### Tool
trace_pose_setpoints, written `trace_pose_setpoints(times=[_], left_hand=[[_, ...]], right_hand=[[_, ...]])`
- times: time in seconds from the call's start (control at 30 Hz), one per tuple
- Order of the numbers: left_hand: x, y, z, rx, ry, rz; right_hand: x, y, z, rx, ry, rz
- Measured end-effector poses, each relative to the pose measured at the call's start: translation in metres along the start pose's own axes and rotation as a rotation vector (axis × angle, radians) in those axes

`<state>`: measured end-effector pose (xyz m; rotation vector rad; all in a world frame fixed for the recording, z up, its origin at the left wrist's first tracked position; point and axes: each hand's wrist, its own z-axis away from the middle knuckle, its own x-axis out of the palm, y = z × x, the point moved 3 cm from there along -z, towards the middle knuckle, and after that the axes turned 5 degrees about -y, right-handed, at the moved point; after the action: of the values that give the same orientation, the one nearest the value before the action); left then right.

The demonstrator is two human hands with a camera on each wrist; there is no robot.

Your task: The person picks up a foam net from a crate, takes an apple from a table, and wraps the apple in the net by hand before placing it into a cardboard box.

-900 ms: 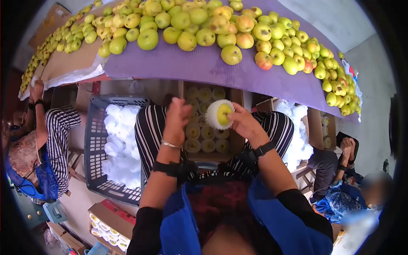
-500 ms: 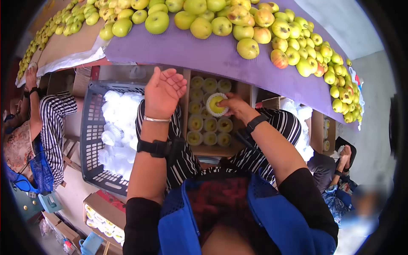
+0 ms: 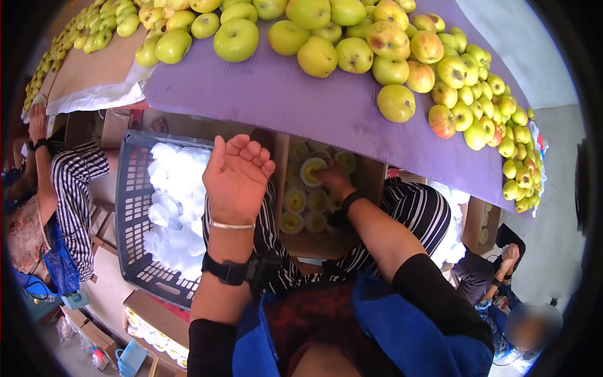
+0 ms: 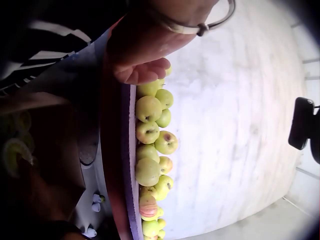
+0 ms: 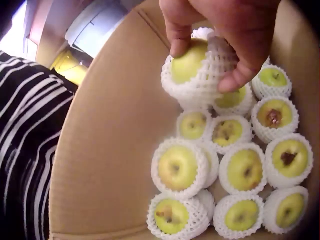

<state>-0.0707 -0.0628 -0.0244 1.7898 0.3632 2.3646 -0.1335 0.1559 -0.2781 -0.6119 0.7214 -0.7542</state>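
In the right wrist view my right hand grips an apple in a white foam net, thumb and fingers around it. It is held over the cardboard box, above rows of netted apples. The head view has the right hand inside the box, with the netted apple at its fingertips. My left hand is raised, palm up and empty, fingers loosely bent, between the crate of white nets and the box. In the left wrist view the left hand is beside the table edge.
Loose apples lie on the purple table top beyond the box. A dark plastic crate stands at the left. Another box of netted apples is at lower left. One person sits left, another right.
The right hand has carried the netted apple from in front of the body forward into the box. The left hand has moved left and turned palm up.
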Motion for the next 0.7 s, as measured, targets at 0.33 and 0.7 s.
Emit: trace_pose_setpoints(times=[0.33,0.7], left_hand=[[0.008,-0.003,-0.003,0.026,0.108,-0.055],[0.009,-0.007,-0.007,-0.005,0.066,-0.094]], right_hand=[[0.067,0.014,-0.030,-0.115,-0.143,0.118],[0.071,0.016,-0.036,-0.158,-0.272,0.639]])
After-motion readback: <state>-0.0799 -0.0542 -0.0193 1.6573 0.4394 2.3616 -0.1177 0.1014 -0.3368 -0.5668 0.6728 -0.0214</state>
